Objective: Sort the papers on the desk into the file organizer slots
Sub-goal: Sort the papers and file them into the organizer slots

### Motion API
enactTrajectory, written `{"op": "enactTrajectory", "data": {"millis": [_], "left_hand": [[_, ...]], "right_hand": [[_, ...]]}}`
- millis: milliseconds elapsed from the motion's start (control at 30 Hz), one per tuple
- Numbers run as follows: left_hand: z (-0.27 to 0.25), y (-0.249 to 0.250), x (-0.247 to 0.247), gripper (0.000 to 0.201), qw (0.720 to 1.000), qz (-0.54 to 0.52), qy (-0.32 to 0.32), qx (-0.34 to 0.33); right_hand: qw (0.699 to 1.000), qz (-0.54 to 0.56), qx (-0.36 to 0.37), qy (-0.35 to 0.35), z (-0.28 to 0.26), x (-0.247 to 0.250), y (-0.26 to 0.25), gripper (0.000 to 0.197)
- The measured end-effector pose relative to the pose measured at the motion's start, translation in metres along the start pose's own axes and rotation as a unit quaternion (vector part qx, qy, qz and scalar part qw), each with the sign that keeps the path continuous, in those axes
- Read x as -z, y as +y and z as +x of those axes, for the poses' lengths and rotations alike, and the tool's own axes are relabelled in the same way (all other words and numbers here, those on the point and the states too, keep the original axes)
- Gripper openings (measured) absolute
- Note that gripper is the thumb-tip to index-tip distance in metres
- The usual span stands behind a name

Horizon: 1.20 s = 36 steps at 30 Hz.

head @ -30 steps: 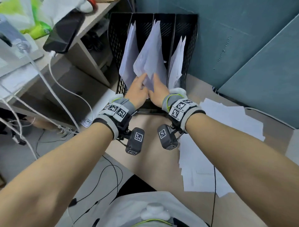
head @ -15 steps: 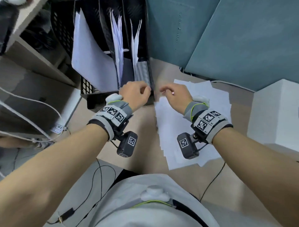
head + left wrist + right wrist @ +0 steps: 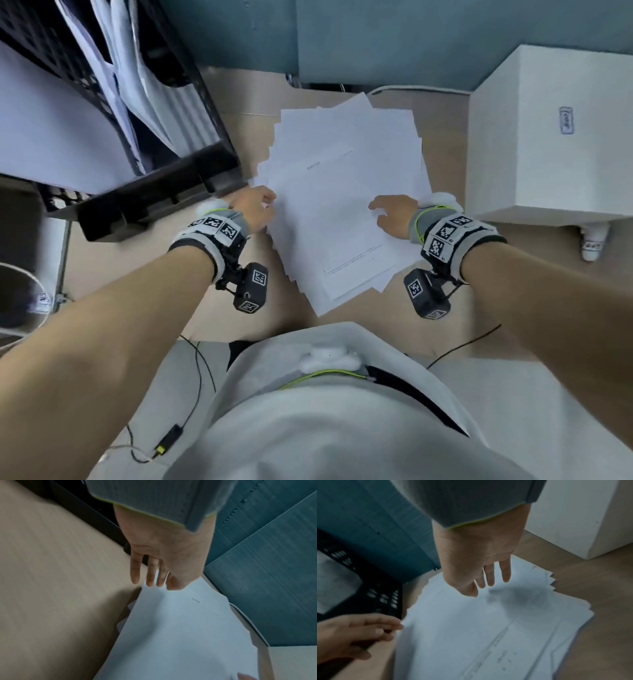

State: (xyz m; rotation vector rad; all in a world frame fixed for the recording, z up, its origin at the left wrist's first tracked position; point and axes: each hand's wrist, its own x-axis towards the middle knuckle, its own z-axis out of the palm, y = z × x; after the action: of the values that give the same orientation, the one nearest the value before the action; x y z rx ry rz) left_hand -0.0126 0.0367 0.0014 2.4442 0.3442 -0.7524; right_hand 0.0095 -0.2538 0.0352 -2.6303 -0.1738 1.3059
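Note:
A fanned stack of white papers (image 3: 342,205) lies on the wooden desk, to the right of the black mesh file organizer (image 3: 164,192), whose slots hold several sheets (image 3: 51,137). My left hand (image 3: 265,205) reaches the stack's left edge with straight fingers (image 3: 149,582) touching the top sheet's corner (image 3: 180,635). My right hand (image 3: 380,209) is over the stack's right side, fingers (image 3: 489,581) straight and just above the papers (image 3: 488,628), casting a shadow on them. Neither hand holds anything. In the right wrist view, my left hand (image 3: 368,628) shows beside the organizer (image 3: 382,588).
A white box (image 3: 548,137) stands close to the right of the stack, with a small white bottle (image 3: 592,243) in front of it. A teal partition (image 3: 376,34) and a white cable (image 3: 411,89) run behind. Bare desk (image 3: 462,325) lies toward me.
Both hands left the sheet in the organizer's middle slot and moved down and right to the loose stack. My view swung from the organizer to the stack.

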Motion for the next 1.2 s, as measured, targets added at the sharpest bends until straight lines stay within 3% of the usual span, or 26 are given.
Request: {"op": "enactTrajectory", "data": {"millis": [67,167,433,567,667,800,867,1000,1100,1200], "left_hand": [[0.004,-0.007,-0.003,0.041,0.999,0.011,-0.016,0.051],[0.016,-0.012,-0.005,0.035,0.995,0.016,0.007,0.096],[0.026,-0.014,0.003,0.035,0.985,-0.064,0.056,0.153],[0.022,-0.006,0.003,0.052,0.985,-0.107,-0.016,0.132],[0.013,0.007,0.001,0.028,0.996,-0.025,-0.058,0.070],[-0.001,0.016,-0.002,0.017,0.993,0.024,-0.106,-0.036],[-0.001,0.017,-0.007,0.017,0.990,0.016,-0.127,-0.055],[0.004,0.030,-0.010,0.024,0.986,-0.029,-0.138,-0.092],[0.014,0.036,-0.005,0.018,0.988,-0.079,-0.097,-0.092],[0.033,0.029,0.002,0.032,0.994,-0.085,-0.040,-0.058]], "right_hand": [[0.998,-0.047,0.005,-0.050,0.000,-0.005,0.004,0.046],[0.992,-0.082,0.013,-0.097,0.004,-0.009,0.011,0.051],[0.991,-0.077,0.025,-0.109,0.013,-0.017,0.016,0.047],[0.991,-0.087,0.025,-0.099,0.013,-0.023,0.015,0.044],[0.996,-0.046,0.012,-0.072,0.014,-0.023,0.015,0.046],[0.993,0.003,0.064,0.095,0.015,-0.019,0.007,0.057],[0.986,-0.037,0.099,0.128,0.016,-0.018,-0.003,0.067],[0.985,-0.121,0.086,0.090,0.024,-0.015,-0.015,0.048],[0.997,-0.045,0.032,0.062,0.030,-0.009,-0.004,0.047],[0.997,0.044,-0.032,0.051,0.037,-0.012,0.024,0.051]]}}
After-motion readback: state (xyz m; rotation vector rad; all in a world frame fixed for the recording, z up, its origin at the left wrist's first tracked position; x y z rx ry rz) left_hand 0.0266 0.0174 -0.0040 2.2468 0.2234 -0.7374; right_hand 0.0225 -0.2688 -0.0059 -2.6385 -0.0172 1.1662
